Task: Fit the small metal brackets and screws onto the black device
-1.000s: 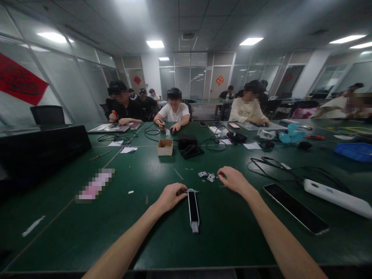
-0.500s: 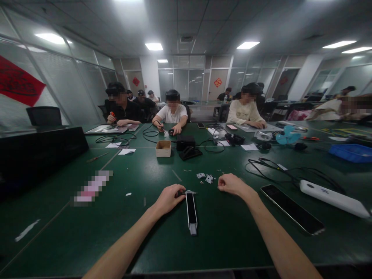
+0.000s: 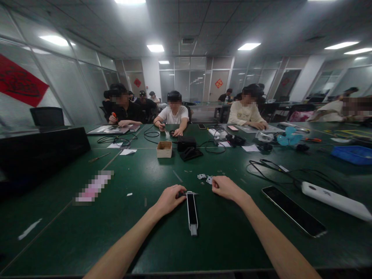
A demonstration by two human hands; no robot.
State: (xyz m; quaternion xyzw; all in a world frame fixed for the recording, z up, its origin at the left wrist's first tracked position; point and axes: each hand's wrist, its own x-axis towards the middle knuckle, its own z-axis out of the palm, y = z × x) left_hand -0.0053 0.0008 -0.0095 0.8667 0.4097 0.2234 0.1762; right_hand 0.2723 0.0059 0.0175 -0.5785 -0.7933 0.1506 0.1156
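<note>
My left hand [image 3: 171, 200] is closed at the far end of a slim device [image 3: 192, 211] with a white rim, a black face and a grey tip towards me. Its fingers pinch a small dark piece [image 3: 182, 193], from which a thin metal pin seems to run across the device's end. My right hand [image 3: 228, 188] is closed, fingertips down on the table beside small white metal plates [image 3: 209, 179], covering part of one. Whatever those fingers hold is hidden. Several tiny rings and screws lie scattered around the plates.
On the right lie a phone [image 3: 293, 211], a white power strip [image 3: 335, 199] and black cables. Further off stand a small box [image 3: 164, 150], a black device [image 3: 187, 145], a blue tray [image 3: 353, 155] and a blue fan [image 3: 290, 136]. People sit across the green table.
My right hand has moved left, up to the metal plates, and now covers part of one. My left hand and the slim device have stayed in place; the view has shifted slightly.
</note>
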